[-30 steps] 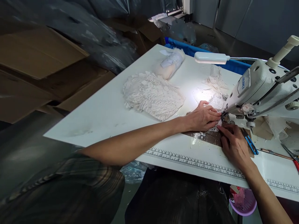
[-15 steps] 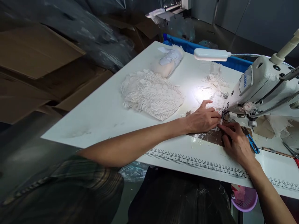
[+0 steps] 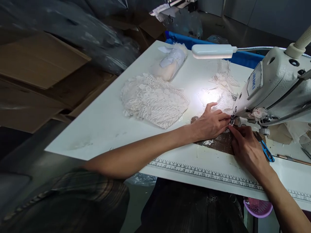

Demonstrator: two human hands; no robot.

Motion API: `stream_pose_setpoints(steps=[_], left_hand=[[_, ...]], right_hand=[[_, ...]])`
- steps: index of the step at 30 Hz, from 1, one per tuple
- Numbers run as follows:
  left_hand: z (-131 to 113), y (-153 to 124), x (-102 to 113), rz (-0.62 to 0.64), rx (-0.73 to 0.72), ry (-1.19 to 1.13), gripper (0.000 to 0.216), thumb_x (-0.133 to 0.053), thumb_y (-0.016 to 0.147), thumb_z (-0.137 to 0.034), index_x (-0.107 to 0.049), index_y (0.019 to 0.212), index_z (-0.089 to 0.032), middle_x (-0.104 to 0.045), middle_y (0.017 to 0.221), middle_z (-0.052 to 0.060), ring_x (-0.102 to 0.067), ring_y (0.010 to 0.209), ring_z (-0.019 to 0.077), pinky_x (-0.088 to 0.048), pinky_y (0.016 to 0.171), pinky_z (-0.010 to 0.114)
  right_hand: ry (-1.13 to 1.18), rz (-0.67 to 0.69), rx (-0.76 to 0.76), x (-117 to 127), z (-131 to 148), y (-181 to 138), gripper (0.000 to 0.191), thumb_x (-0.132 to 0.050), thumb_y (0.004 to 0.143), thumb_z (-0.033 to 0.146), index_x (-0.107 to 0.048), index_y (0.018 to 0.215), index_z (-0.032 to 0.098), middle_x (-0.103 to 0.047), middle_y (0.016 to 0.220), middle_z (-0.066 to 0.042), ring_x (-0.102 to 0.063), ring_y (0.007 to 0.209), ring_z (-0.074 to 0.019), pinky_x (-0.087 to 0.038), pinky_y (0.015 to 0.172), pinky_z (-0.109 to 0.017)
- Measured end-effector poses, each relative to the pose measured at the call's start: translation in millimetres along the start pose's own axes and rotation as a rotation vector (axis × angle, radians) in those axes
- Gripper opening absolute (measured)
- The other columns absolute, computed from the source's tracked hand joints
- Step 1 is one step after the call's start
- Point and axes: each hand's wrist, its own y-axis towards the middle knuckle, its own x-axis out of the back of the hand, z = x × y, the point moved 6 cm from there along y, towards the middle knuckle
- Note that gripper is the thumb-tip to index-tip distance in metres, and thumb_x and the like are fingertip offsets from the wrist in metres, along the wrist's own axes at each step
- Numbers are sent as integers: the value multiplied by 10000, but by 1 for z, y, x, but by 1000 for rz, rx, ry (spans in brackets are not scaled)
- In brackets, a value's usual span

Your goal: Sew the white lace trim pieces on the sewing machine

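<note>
White lace fabric lies under the needle area of a white sewing machine, bunched beyond my fingers. My left hand rests over the lace just left of the presser foot, fingers together and bent, thumb stuck out. My right hand is in front of the foot, its thumb and forefinger pinched at the near edge of the lace. Both sets of fingertips almost meet there and hide most of that edge. Blue-handled thread snips lie beside my right hand.
A pile of white lace pieces and a wrapped pale bundle sit on the table's left. A lamp shines over the lace. A printed ruler runs along the front edge. Cardboard boxes stand left; a purple basket hangs below.
The view has shifted slightly. My right fingertips have come a little closer to the presser foot, and less lace shows between my hands. My left hand stays pressed beside the foot.
</note>
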Motion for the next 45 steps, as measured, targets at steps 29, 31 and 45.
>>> stream_pose_setpoints(steps=[29,31,45], left_hand=[[1,15,3,113,-153,-74,226,-498,1001,-195,-712,947,-148,-697,994,85,-645,866,170,-531,754,328],[7,17,3,133,-134,-166,185,-535,984,-209,-712,1020,-166,-696,1013,77,-656,891,161,-553,769,303],[17,17,5,5,-62,-342,238,-485,963,-181,-717,927,-146,-720,946,64,-681,813,122,-569,692,251]], right_hand=[[191,-73,-275,-2,-50,2,401,-432,891,330,-729,1128,202,-676,905,-108,-632,692,-218,-508,612,-347],[185,-61,-284,-2,-50,2,401,-438,891,330,-726,1142,210,-679,900,-104,-634,699,-221,-506,614,-343],[239,-73,-290,-4,-51,-1,396,-451,883,316,-718,1161,223,-694,1018,-115,-661,778,-238,-528,670,-368]])
